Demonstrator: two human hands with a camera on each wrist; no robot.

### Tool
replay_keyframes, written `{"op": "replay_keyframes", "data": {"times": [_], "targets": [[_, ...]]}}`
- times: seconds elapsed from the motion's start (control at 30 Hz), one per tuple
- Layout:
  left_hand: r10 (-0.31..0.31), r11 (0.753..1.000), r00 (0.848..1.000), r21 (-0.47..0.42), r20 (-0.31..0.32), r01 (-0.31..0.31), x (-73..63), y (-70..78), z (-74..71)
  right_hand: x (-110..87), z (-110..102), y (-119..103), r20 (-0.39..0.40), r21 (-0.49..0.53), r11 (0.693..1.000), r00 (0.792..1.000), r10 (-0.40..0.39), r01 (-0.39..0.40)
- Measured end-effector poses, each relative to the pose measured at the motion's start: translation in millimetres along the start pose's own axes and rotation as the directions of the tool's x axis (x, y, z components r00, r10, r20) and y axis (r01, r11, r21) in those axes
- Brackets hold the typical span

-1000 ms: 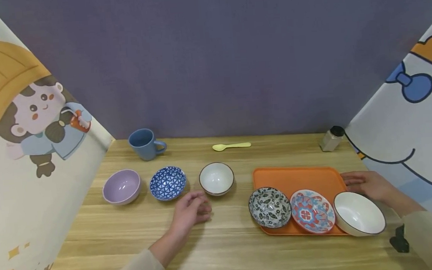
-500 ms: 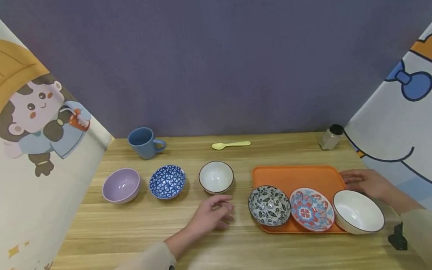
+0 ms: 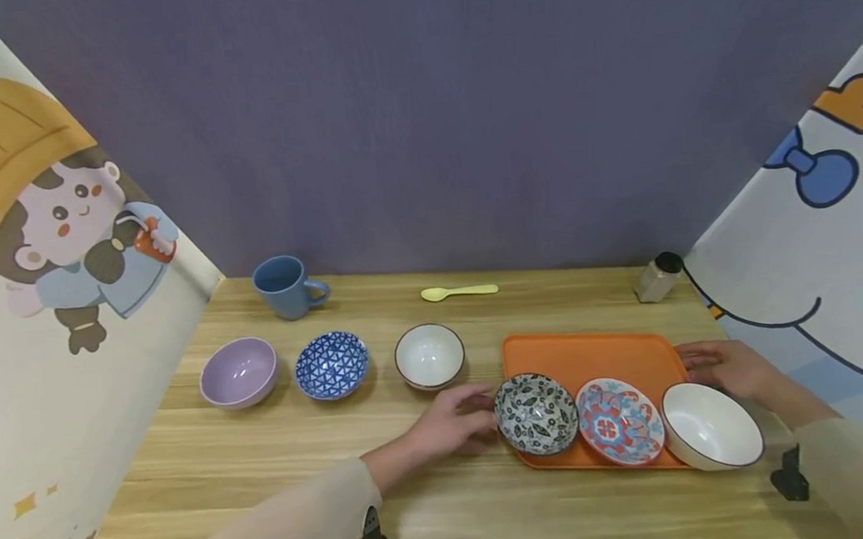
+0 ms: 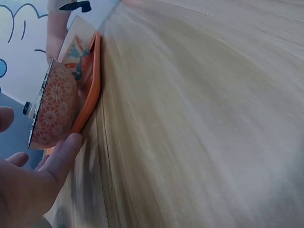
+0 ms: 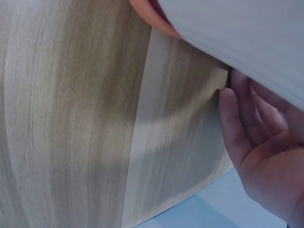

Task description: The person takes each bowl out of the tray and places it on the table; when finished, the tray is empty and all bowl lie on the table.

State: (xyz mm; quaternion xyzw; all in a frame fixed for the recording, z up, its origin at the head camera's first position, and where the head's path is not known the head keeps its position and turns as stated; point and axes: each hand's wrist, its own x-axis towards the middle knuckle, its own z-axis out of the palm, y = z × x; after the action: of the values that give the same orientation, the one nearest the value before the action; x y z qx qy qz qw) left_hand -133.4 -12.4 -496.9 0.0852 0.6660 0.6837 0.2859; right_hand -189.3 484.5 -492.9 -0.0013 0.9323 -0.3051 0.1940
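Note:
On the orange tray point(image 3: 595, 350) stand a black-and-white leaf-patterned bowl point(image 3: 536, 414), a red-and-blue patterned dish point(image 3: 621, 421) and a larger white bowl point(image 3: 713, 425) that overhangs the right edge. My left hand point(image 3: 453, 422) is at the tray's left side, fingers parted and fingertips right at the patterned bowl. From the left wrist, a fingertip point(image 4: 73, 140) shows close to the tray's rim, below the bowl's orange flowered outside point(image 4: 56, 107). My right hand point(image 3: 732, 369) reaches the tray's right rim with extended, slightly bent fingers, partly behind the white bowl.
Left of the tray stand a small white bowl point(image 3: 430, 356), a blue-and-white dish point(image 3: 331, 366) and a purple bowl point(image 3: 239, 373). Further back are a blue mug point(image 3: 286, 288), a yellow spoon point(image 3: 459, 292) and a black-capped jar point(image 3: 658, 277). Walls enclose the wooden table point(image 3: 266, 481).
My left hand has moved right, from beside the small white bowl to the tray's left side. The right hand stays at the tray's right rim, and the dishes have kept their places.

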Motion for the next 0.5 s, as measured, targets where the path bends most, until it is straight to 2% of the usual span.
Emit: {"op": "replay_keyframes", "data": {"times": [0.5], "targets": [[-0.082,0.993,0.996,-0.086,0.016,0.084,16.4,5.7,13.2,1.0,0.2,3.5,0.005,0.026,1.0,1.0,0.014,-0.014]]}}
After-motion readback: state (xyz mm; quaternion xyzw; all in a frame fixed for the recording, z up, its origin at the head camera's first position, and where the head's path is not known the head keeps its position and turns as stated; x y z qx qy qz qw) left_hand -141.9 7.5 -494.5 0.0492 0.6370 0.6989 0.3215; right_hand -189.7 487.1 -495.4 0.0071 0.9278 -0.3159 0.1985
